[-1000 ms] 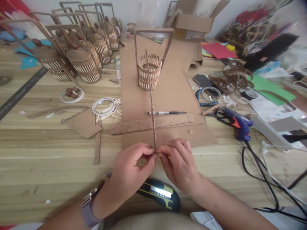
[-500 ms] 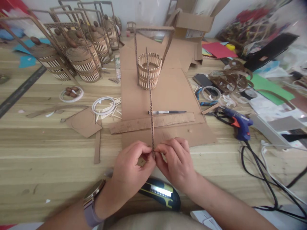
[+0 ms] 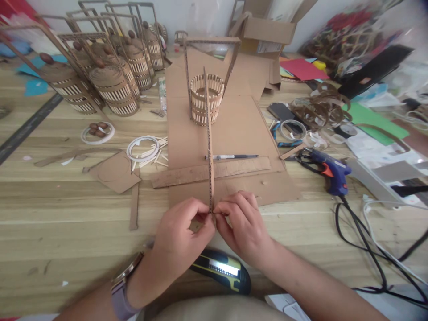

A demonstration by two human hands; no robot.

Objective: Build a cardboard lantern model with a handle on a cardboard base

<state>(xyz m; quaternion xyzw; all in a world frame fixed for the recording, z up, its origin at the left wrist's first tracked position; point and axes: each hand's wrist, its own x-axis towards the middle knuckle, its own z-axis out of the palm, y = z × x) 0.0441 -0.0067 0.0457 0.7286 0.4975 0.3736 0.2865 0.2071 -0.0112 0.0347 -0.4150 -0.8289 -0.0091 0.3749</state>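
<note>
A long narrow cardboard strip (image 3: 210, 156) stands edge-on and points away from me, its near end pinched between both hands. My left hand (image 3: 187, 232) grips that end from the left with thumb and forefinger. From the right, my right hand (image 3: 244, 227) pinches the same end, fingertips almost touching the left ones. Behind the strip's far part is a small stick basket (image 3: 197, 107) with a tall cardboard handle (image 3: 214, 41). A pen (image 3: 237, 156) and a wide cardboard piece (image 3: 244, 168) lie crosswise beneath the strip. A yellow-black cutter (image 3: 220, 270) rests below my hands.
Finished lidded baskets (image 3: 112, 89) crowd the back left. Tape rolls (image 3: 143, 149), sticks and cardboard scraps (image 3: 115, 171) lie left. On the right are a blue glue gun (image 3: 331, 171) with trailing cables, coiled strips (image 3: 321, 104) and coloured paper (image 3: 377, 122). An open box (image 3: 267, 31) stands behind.
The view has shifted slightly. The strip has turned a little, so more of its flat right face shows near my hands. Both hands keep their pinch on it.
</note>
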